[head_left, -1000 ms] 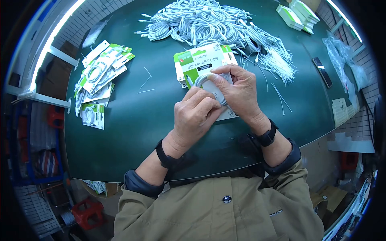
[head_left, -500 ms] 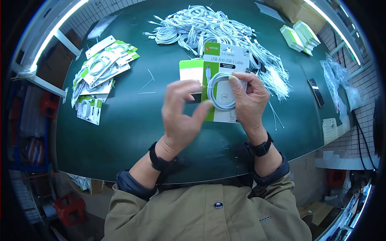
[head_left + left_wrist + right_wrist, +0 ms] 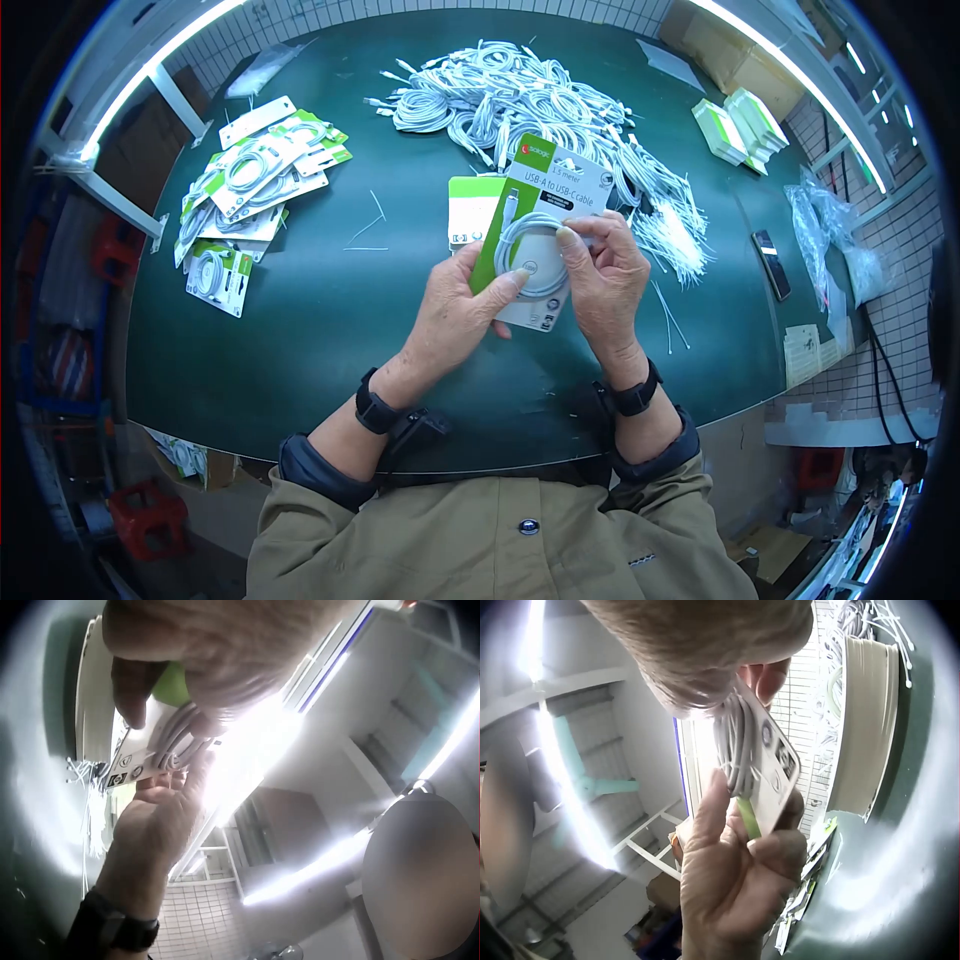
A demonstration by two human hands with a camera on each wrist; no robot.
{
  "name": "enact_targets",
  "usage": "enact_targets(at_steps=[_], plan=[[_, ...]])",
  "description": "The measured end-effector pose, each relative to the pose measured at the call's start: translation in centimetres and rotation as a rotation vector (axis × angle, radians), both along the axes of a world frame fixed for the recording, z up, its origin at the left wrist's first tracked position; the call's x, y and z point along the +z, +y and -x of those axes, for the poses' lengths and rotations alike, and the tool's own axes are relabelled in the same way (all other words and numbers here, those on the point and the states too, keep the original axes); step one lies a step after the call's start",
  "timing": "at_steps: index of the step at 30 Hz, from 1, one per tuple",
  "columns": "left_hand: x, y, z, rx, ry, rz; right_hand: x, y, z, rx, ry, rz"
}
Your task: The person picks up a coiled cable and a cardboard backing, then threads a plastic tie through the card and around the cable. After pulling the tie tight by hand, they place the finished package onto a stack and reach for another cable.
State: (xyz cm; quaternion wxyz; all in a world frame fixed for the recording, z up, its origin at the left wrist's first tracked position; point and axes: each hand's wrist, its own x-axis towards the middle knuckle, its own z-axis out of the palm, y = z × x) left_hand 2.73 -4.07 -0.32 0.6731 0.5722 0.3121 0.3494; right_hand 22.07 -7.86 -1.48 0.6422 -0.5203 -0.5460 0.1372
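A green and white cable card [image 3: 540, 314] with a coiled white cable [image 3: 503, 262] on its front is held tilted above the table. The left hand [image 3: 450, 312] grips the card's lower left side, its thumb on the coil. At the coil's right side the right hand [image 3: 608, 275] pinches cable and card between thumb and fingers. Behind them lies a stack of cards [image 3: 472, 210], seen from its edge as a thick block [image 3: 866, 727] in the right wrist view. The right hand's fingers behind the card are partly hidden.
A large heap of coiled cables [image 3: 520, 95] lies at the back, white ties [image 3: 680, 245] beside it. Carded cables [image 3: 245, 170] are piled at left. At right are white-green card stacks [image 3: 735, 135], a phone [image 3: 771, 265] and plastic bags [image 3: 835, 240].
The left hand, off the card half a second ago, has taken hold of its left side. The card has tilted clockwise. The right hand has kept its hold.
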Motion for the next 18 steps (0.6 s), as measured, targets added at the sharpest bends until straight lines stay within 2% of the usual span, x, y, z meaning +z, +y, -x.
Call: enact_targets(at_steps=[2, 4, 5, 8, 9, 12, 14, 16, 17, 18], plan=[[0.2, 0.7, 0.7, 0.084, 0.092, -0.135, 0.3, 0.4, -0.3, -0.004, -0.063, -0.025], [0.3, 1.5, 1.2, 0.19, 0.16, -0.335, 0.9, 0.5, -0.9, -0.14, -0.141, -0.083], [0.7, 1.8, 1.5, 0.235, 0.224, -0.328, 1.3, 0.5, -1.2, -0.208, -0.18, -0.112], [0.7, 2.2, 2.0, 0.313, 0.317, -0.625, 2.5, 0.0, -1.4, -0.308, -0.429, -0.23], [1.0, 2.2, 2.1, 0.319, 0.331, -0.7, 3.3, -0.2, -1.1, -0.275, -0.542, -0.296], [1.9, 2.1, 2.1, 0.316, 0.362, -0.929, 3.4, -0.7, -0.2, 0.076, -0.673, -0.125], [2.0, 2.2, 2.2, 0.285, 0.36, -1.081, 3.2, -0.9, 0.7, 0.148, -0.719, -0.06], [2.4, 2.3, 2.5, 0.303, 0.313, -1.132, 2.9, -1.0, 1.3, 0.22, -0.764, 0.011], [2.4, 2.3, 2.7, 0.312, 0.29, -1.154, 2.9, -0.9, 1.4, 0.227, -0.691, -0.01], [2.2, 2.2, 2.7, 0.345, 0.268, -1.051, 2.7, -0.9, 1.4, 0.222, -0.606, -0.009]])
